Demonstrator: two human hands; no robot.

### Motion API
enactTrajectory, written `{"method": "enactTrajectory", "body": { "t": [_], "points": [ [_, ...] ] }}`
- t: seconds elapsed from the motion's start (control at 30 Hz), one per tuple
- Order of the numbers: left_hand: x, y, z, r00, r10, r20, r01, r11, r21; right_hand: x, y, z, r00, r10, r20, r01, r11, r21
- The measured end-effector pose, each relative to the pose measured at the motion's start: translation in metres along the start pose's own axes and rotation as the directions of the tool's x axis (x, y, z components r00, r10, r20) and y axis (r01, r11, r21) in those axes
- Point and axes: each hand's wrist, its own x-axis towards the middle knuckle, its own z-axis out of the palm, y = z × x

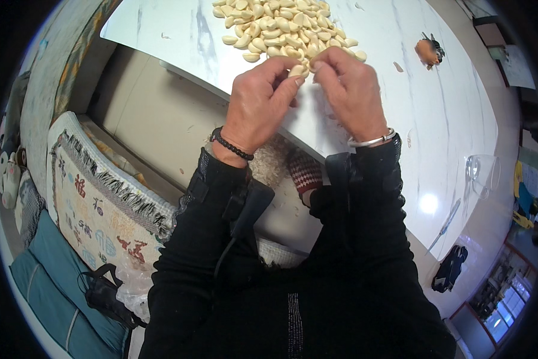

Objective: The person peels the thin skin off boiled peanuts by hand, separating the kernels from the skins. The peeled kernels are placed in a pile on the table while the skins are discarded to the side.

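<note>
A large heap of pale, peeled garlic cloves lies on the white marbled table. Just over the heap's near edge, my left hand pinches a garlic clove between thumb and fingers; a dark beaded bracelet circles that wrist. My right hand, with a silver bangle, is close beside it, thumb and index finger together at the clove's right side. Whether the right fingertips hold a clove of their own or a bit of skin cannot be told, as they hide it.
Keys with an orange holder lie at the table's right. Near its right end are a clear glass mug and a thin bluish object. A heap of pale skins is on the floor below my wrists. A patterned cover drapes the seat at left.
</note>
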Motion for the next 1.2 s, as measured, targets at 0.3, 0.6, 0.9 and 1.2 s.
{"method": "enactTrajectory", "body": {
  "t": [0.3, 0.6, 0.9, 1.2],
  "points": [
    [0.036, -0.014, 0.014, 0.976, 0.049, -0.213, -0.019, 0.99, 0.143, -0.018, 0.07, -0.076, 0.934, 0.246, -0.258, -0.308, 0.923, -0.232],
    [0.038, -0.01, 0.028, 0.942, 0.169, -0.289, -0.17, 0.985, 0.022, -0.041, 0.06, -0.107, 0.824, 0.524, 0.215, -0.489, 0.85, -0.198],
    [0.015, -0.005, 0.052, 0.954, 0.3, -0.017, -0.293, 0.94, 0.173, -0.04, 0.054, -0.085, 0.837, 0.491, 0.242, -0.294, 0.776, -0.558],
    [0.0, 0.004, 0.061, 0.977, 0.097, 0.188, -0.086, 0.994, -0.064, -0.035, 0.048, -0.081, 0.911, 0.338, 0.238, -0.393, 0.885, 0.25]
  ]
}}
